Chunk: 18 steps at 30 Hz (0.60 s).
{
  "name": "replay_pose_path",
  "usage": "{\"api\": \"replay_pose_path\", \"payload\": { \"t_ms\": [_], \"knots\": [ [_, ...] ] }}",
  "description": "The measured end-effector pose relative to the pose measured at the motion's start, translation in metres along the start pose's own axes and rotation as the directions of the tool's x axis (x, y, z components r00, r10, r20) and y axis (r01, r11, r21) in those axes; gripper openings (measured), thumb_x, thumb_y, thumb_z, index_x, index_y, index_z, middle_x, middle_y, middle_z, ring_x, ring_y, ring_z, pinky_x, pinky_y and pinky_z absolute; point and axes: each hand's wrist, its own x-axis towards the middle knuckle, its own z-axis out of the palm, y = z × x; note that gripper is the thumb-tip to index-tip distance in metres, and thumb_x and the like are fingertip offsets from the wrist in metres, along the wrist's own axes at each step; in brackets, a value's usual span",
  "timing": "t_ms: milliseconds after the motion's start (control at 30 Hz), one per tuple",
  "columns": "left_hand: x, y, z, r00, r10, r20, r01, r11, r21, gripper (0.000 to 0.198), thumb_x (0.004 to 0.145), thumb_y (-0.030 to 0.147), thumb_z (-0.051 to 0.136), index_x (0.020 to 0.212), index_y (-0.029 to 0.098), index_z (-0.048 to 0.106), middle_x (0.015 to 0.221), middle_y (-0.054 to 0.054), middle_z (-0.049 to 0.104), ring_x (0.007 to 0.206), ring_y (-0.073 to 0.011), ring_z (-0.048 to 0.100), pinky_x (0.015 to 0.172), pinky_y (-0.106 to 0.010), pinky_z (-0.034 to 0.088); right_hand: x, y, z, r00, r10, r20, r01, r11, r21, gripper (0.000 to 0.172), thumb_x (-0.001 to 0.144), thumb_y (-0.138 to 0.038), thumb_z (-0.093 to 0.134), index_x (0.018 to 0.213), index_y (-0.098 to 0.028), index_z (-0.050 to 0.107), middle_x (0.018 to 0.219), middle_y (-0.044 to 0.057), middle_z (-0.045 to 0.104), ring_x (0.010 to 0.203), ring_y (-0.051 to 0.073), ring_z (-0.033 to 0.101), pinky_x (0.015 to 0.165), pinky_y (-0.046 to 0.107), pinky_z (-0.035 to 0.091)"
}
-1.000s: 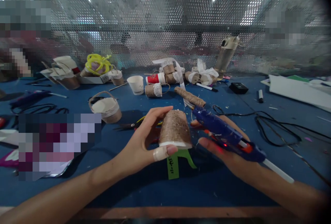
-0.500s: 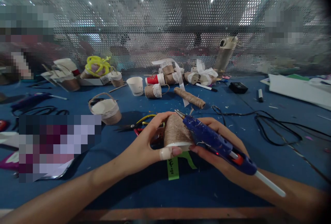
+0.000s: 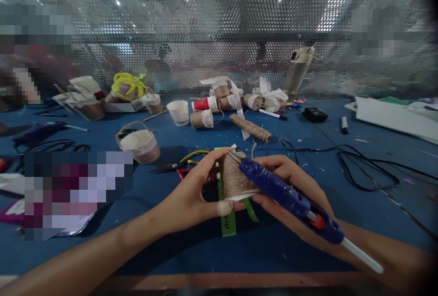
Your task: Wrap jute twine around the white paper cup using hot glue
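A paper cup wrapped in brown twine point(image 3: 233, 177) is upside down in front of me, its white rim facing down toward me. My left hand point(image 3: 198, 191) is closed around its left side, with a pale bandage on the thumb. In my right hand point(image 3: 290, 182) lies a blue hot glue gun point(image 3: 273, 184), a white glue stick point(image 3: 362, 255) poking out of its rear. Fingers of that hand also press the cup's right side. The metal nozzle point(image 3: 234, 155) points at the cup's top edge, near my left fingertip. Behind the cup, a loose twine end point(image 3: 253, 149) sticks up.
Scissors point(image 3: 167, 167) and green tape point(image 3: 228, 225) lie by my hands. Beyond are a twine roll point(image 3: 249, 128), a white paper cup point(image 3: 178, 112), a twine basket point(image 3: 140, 145) and other wrapped cups. A black cable point(image 3: 362, 163) curls at right; a bottle point(image 3: 298, 72) stands behind.
The cup has turned and tilted slightly in my hands, moving a little right. The glue gun has dipped, its rear end lower, and its nozzle has shifted slightly left and down.
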Motion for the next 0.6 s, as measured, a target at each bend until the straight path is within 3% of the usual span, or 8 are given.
{"api": "replay_pose_path", "payload": {
  "t_ms": [167, 367, 600],
  "knots": [
    [-0.003, 0.006, -0.012, 0.992, 0.115, -0.058, -0.102, 0.977, 0.190, 0.080, 0.074, 0.031, 0.085, 0.143, 0.033, 0.045, 0.142, -0.010, 0.055, 0.125, -0.0338, 0.059, 0.103, -0.048, 0.054, -0.001, -0.001, -0.007, 0.999, -0.032, 0.001, 0.032, 0.999, 0.002, 0.030, 0.078, -0.004, 0.073, 0.086, -0.026, 0.056, 0.110, 0.005, 0.069, 0.105, 0.025, 0.068, 0.090, 0.039, 0.054],
    [-0.007, 0.001, -0.026, 0.969, 0.227, -0.093, -0.209, 0.962, 0.176, 0.092, 0.069, 0.027, 0.088, 0.148, 0.034, 0.040, 0.145, -0.011, 0.051, 0.128, -0.0341, 0.055, 0.102, -0.044, 0.055, 0.000, 0.009, -0.027, 0.986, -0.122, 0.114, 0.115, 0.991, 0.064, 0.018, 0.081, -0.010, 0.068, 0.087, -0.025, 0.061, 0.084, 0.002, 0.065, 0.074, 0.019, 0.066, 0.064, 0.032, 0.054],
    [-0.007, 0.005, -0.033, 0.919, 0.374, -0.124, -0.321, 0.893, 0.316, 0.087, 0.069, 0.033, 0.086, 0.147, 0.034, 0.046, 0.146, -0.008, 0.045, 0.132, -0.0351, 0.047, 0.119, -0.053, 0.039, 0.005, 0.007, -0.033, 0.973, -0.124, 0.193, 0.127, 0.992, -0.006, 0.020, 0.077, -0.013, 0.067, 0.076, -0.025, 0.051, 0.072, -0.001, 0.058, 0.063, 0.016, 0.060, 0.054, 0.028, 0.045]
  ]
}}
